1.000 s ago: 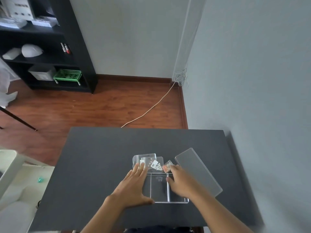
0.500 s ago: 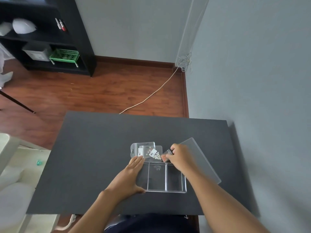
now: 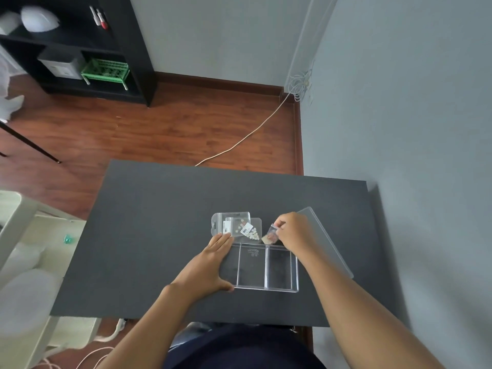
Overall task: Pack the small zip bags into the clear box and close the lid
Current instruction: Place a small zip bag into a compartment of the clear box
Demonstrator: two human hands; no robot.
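Note:
A clear box [image 3: 266,267] with three compartments lies on the dark table [image 3: 159,222], near its front edge. My left hand [image 3: 210,265] rests flat against the box's left side, thumb at its front corner. My right hand [image 3: 292,233] pinches a small zip bag [image 3: 270,234] with reddish contents just above the box's far right rim. Two or three more small zip bags [image 3: 239,226], one with white flower shapes and a barcode label, overlap on the table just behind the box. The clear lid [image 3: 330,246] lies to the right, partly hidden by my right arm.
A grey wall [image 3: 426,129] runs close along the table's right edge. Beyond the table are a wooden floor with a white cable [image 3: 239,139] and a black shelf unit [image 3: 80,49]. A white chair or bin [image 3: 24,262] stands left of the table.
My right hand has lifted the small bag from the table behind the box and holds it higher, over the far right rim. The left hand stays on the box. The camera tilted down.

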